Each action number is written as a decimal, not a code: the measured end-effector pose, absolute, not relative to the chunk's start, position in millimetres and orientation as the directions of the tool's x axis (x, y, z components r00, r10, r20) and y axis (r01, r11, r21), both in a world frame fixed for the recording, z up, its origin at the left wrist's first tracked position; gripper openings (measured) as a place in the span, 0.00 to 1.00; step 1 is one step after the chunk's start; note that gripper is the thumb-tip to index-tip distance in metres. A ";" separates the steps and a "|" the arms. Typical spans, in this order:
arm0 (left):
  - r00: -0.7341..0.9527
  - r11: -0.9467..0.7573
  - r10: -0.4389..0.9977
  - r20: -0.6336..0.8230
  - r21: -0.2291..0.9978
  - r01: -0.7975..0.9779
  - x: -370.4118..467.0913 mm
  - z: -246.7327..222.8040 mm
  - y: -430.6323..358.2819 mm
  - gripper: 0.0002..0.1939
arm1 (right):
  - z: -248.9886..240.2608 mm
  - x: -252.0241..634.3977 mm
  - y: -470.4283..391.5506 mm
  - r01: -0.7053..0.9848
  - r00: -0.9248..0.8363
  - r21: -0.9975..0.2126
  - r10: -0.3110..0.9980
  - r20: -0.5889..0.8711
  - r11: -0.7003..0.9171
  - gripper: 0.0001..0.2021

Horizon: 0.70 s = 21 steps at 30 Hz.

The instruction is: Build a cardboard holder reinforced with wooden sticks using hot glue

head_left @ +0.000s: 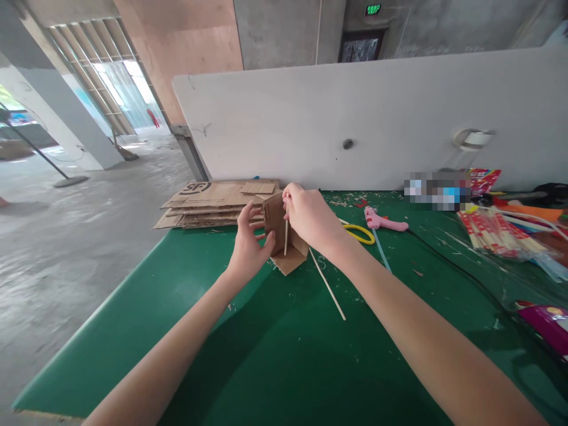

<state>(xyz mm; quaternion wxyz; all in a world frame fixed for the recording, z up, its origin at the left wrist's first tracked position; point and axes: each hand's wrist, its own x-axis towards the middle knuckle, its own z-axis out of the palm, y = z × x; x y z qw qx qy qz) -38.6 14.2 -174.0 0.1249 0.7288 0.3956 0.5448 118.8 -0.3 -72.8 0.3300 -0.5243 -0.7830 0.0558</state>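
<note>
A small folded piece of cardboard (290, 261) stands like a corner on the table, with two upright walls and a base. My left hand (252, 242) is at its left edge, thumb on the near side and fingers curled toward the wall, steadying it. Between the thumb and fingers of my right hand (308, 213) is a thin wooden stick (286, 239), held upright inside the corner with its lower end near the base. My right hand hides part of the right wall. Another wooden stick (329, 289) lies on the table just to the right.
Flattened cardboard (213, 195) is stacked at the back left. Behind my right hand lie yellow-handled scissors (361, 234) and a pink glue gun (384, 221) with a black cord. Bagged sticks (492, 231) lie at right on the green table (199, 331); a white panel (284, 124) stands behind.
</note>
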 end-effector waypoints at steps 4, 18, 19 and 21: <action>0.126 -0.498 0.851 0.510 0.705 0.505 -43.6 -185.7 15.3 0.29 | -76.7 118.7 2.5 0.767 -0.231 -0.453 0.854 0.465 0.454 0.10; 0.211 -0.450 0.886 0.412 0.657 0.604 -45.8 -198.3 13.7 0.07 | -80.5 115.8 4.2 0.769 -0.230 -0.442 0.846 0.481 0.461 0.10; 0.211 -0.448 0.887 0.411 0.657 0.607 -45.6 -198.4 13.7 0.07 | -80.4 115.6 3.8 0.769 -0.227 -0.446 0.848 0.480 0.459 0.10; 0.208 -0.444 0.889 0.407 0.657 0.610 -45.3 -198.6 13.5 0.07 | -79.8 115.1 2.9 0.769 -0.223 -0.452 0.852 0.473 0.452 0.10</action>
